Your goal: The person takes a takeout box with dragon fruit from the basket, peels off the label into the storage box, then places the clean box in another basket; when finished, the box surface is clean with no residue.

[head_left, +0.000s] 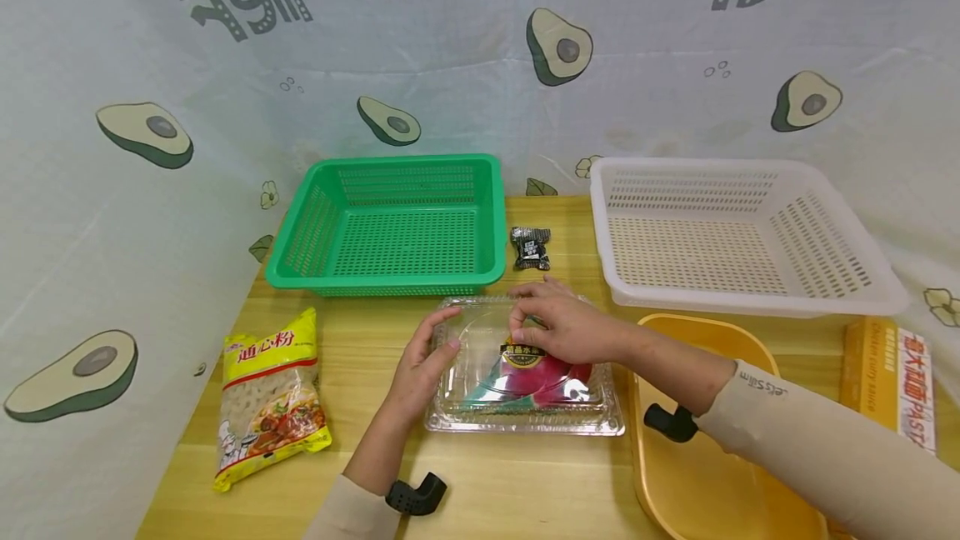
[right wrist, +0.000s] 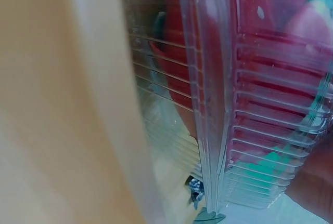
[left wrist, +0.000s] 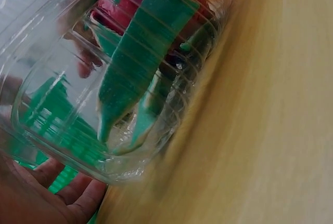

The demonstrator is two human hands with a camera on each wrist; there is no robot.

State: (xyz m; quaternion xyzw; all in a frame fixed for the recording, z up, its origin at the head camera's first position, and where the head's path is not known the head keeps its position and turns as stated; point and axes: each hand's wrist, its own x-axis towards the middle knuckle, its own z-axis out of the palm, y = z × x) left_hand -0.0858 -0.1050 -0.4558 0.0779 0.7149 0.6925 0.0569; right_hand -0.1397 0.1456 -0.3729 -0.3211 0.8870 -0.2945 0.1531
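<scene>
In the head view a clear plastic clamshell box (head_left: 471,408) with a ridged rim sits on the wooden table. Green pieces (left wrist: 148,57) and red-pink pieces (right wrist: 179,63) show through its walls; their kind I cannot tell. A black and gold label (head_left: 522,354) is on the lid. My right hand (head_left: 573,327) reaches over the lid, thumb and index finger pinched at the label's upper edge. At the box's left end is my left hand (head_left: 415,369), thumb over the lid's edge and fingers extended along the side. The box's far right side is partly behind my right hand.
Behind stand a green basket (head_left: 386,283) and a white basket (head_left: 757,300), a small black wrapped packet (head_left: 531,248) between them. A macaroni bag (head_left: 273,398) lies left. To the right are a yellow-orange bin (head_left: 645,473), under my right forearm, and a pasta box (head_left: 888,373).
</scene>
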